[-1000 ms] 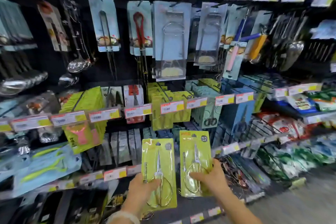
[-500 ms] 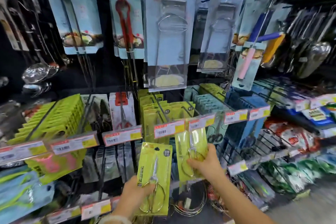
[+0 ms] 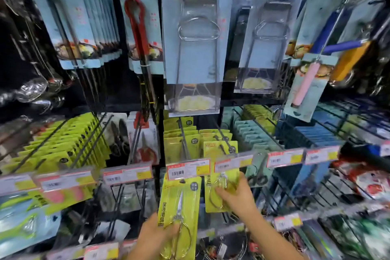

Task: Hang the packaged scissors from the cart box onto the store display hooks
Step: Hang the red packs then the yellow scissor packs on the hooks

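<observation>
My left hand (image 3: 155, 236) grips a yellow-green scissors pack (image 3: 181, 202) by its lower part, its top reaching just under a price tag (image 3: 187, 170). My right hand (image 3: 236, 195) holds a second scissors pack (image 3: 217, 191) at its right side, its top hidden behind another price tag (image 3: 233, 163). Above these tags, two display hooks (image 3: 223, 137) carry rows of matching yellow-green scissors packs (image 3: 181, 143). The cart box is out of view.
Blue cards with tongs and plate clips (image 3: 194, 44) hang on upper hooks. Yellow-green packs (image 3: 61, 145) fill hooks at left, teal packs (image 3: 253, 133) and blue packs (image 3: 316, 133) at right. Ladles (image 3: 35, 88) hang far left. Price tag rails run across the front.
Both hands have raised their packs toward the hooks. The right pack's top now sits behind the price tag, and the view has moved closer to the display.
</observation>
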